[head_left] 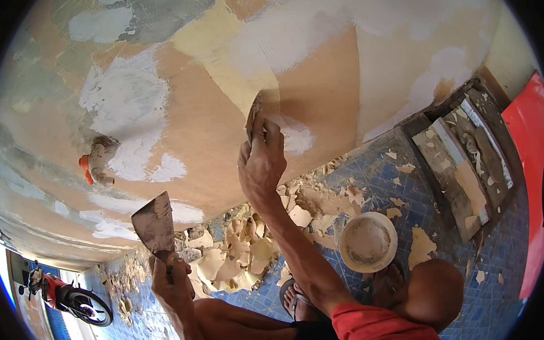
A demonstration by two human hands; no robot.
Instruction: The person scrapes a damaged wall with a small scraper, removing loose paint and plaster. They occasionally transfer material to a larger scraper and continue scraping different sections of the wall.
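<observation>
My right hand grips a scraper, its blade seen nearly edge-on against the patchy wall. White filler patches and bare tan areas surround it, with a small white patch just beside the fingers. Lower and to the left, my left hand is closed around the handle of a wide putty knife. Its smeared, flared blade points up toward the wall. A round, pale tub with a greyish paste inside stands on the floor to the right of my right forearm.
Peeled paint flakes heap along the wall's foot over blue tiles. A tap with an orange handle juts from the wall. Dusty boards lie at right beside a red sheet. A motorcycle stands far left.
</observation>
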